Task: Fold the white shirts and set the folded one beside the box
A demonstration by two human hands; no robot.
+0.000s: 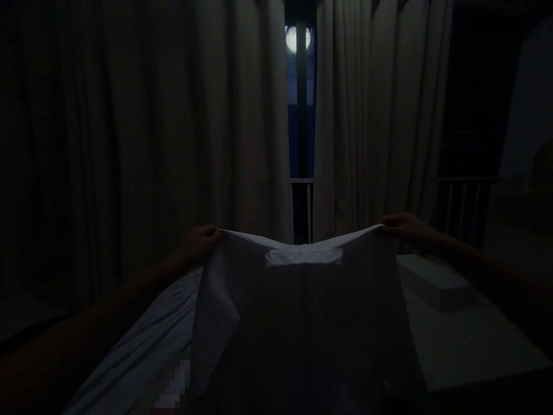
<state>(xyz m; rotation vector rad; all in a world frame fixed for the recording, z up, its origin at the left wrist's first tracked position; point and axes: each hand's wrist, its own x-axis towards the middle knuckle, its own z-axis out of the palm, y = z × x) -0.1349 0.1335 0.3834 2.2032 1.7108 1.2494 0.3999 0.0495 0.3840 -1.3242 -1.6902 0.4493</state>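
A white cloth (302, 323), shaped somewhat like a shirt, hangs spread out in front of me. My left hand (205, 237) pinches its upper left corner. At the upper right corner, my right hand (400, 223) is closed on the same cloth. Between the two hands the top edge sags, and a paler strip (305, 256) crosses the cloth just under it. On the left side a lighter flap is folded over. The lower part fades into darkness, so its bottom edge cannot be made out.
Long curtains (242, 115) hang ahead, parted at a narrow window gap with a round bright light (298, 39). Wrinkled pale fabric (151, 334) lies at lower left. To the right, a white box (436, 282) rests on a pale flat surface (475, 346). The room is very dark.
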